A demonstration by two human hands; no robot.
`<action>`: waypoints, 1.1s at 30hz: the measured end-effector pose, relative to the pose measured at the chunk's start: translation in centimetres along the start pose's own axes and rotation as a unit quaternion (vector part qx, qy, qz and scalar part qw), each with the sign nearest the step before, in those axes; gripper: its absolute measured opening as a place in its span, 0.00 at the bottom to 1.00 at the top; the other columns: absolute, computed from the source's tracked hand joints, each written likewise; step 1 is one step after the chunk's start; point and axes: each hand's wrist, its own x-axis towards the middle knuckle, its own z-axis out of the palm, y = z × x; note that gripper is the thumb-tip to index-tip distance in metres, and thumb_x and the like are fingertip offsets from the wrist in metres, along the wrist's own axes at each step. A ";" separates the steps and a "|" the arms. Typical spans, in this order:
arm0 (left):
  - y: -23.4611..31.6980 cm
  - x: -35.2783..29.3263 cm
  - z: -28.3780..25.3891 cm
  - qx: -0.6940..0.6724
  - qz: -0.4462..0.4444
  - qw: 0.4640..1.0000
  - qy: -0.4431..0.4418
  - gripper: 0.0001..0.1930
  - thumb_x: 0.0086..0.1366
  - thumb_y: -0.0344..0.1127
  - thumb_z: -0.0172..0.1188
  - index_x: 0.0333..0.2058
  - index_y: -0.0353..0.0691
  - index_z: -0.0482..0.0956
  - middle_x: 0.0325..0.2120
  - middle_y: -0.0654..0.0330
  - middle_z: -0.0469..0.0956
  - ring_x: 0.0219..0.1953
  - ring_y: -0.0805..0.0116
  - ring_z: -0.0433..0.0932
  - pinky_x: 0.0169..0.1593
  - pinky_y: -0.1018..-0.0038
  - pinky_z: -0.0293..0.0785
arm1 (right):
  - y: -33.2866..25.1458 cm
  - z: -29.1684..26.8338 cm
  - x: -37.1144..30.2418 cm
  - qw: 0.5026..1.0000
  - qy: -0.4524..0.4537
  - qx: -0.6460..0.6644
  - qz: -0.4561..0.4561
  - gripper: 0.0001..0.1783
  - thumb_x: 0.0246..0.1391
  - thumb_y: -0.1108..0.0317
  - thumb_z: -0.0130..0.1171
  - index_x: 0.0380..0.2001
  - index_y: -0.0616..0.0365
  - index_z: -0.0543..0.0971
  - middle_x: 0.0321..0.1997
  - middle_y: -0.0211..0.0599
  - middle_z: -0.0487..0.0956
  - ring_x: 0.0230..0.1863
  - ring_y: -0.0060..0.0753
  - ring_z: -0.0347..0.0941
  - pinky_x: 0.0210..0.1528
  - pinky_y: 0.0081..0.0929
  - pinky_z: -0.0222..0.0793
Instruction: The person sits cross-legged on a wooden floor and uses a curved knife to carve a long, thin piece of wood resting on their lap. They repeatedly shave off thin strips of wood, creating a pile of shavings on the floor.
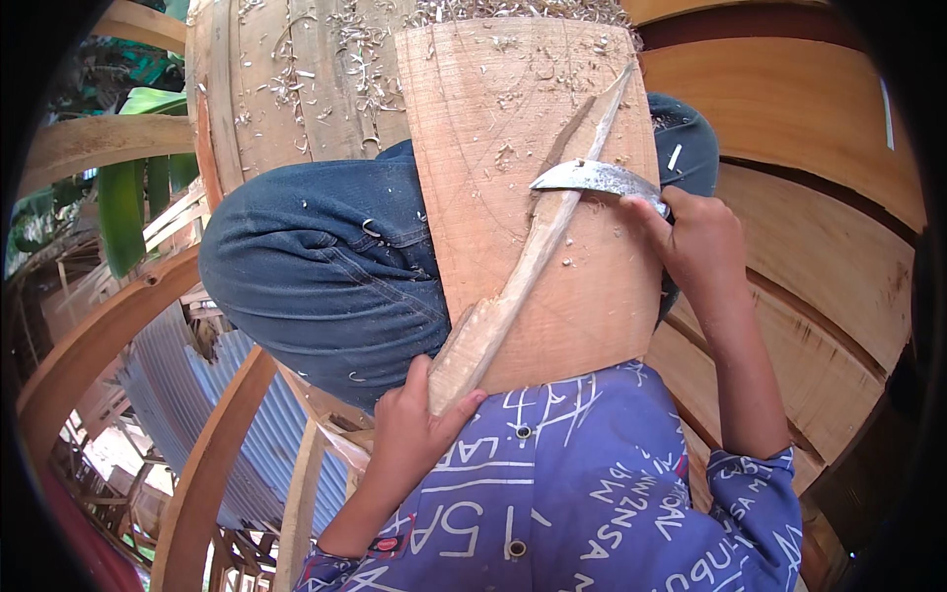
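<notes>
My left hand (416, 419) is closed round the thick near end of a long, tapering piece of wood (533, 259). That piece slants across a wide wooden board (538, 326) lying over my lap, its thin pointed tip toward the far right corner. In my right hand (695, 237) is a knife with a broad, curved blade (597, 178); its handle is hidden in my fist. The blade lies across the upper part of the workpiece, its tip pointing left. A darker, rough strip shows along the workpiece's left edge.
Wood shavings (360, 74) litter the slatted floor (237, 59) beyond my legs. My bent knee in jeans (306, 247) is left of the board. Curved wooden ribs (212, 474) stand at the left, with corrugated metal sheet (252, 414) below. Planks (829, 217) form a wall on the right.
</notes>
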 end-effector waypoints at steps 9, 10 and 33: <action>0.0 -0.4 0.2 0.001 0.001 1.000 0.022 0.26 0.57 0.51 0.65 0.36 0.31 0.67 0.19 0.41 0.77 0.24 0.44 0.80 0.26 0.60 0.73 | 1.1 0.1 0.0 1.000 0.014 0.003 -0.006 0.32 0.53 0.38 0.54 0.19 0.60 0.79 0.16 0.49 0.76 0.20 0.50 0.75 0.25 0.41 0.71; 0.0 -0.3 0.2 0.006 -0.006 1.000 0.014 0.26 0.57 0.51 0.65 0.37 0.31 0.67 0.19 0.41 0.77 0.24 0.44 0.80 0.26 0.60 0.73 | 0.9 -0.2 -0.1 1.000 -0.003 0.010 -0.007 0.32 0.53 0.38 0.54 0.20 0.61 0.79 0.16 0.49 0.76 0.20 0.50 0.76 0.25 0.41 0.71; 0.0 -0.2 0.0 -0.006 -0.044 0.999 0.002 0.27 0.54 0.50 0.68 0.36 0.32 0.68 0.21 0.42 0.78 0.26 0.45 0.81 0.28 0.62 0.75 | 0.6 -1.3 -2.1 0.987 -0.020 0.142 0.069 0.34 0.57 0.42 0.54 0.19 0.67 0.77 0.13 0.52 0.71 0.16 0.48 0.72 0.22 0.39 0.64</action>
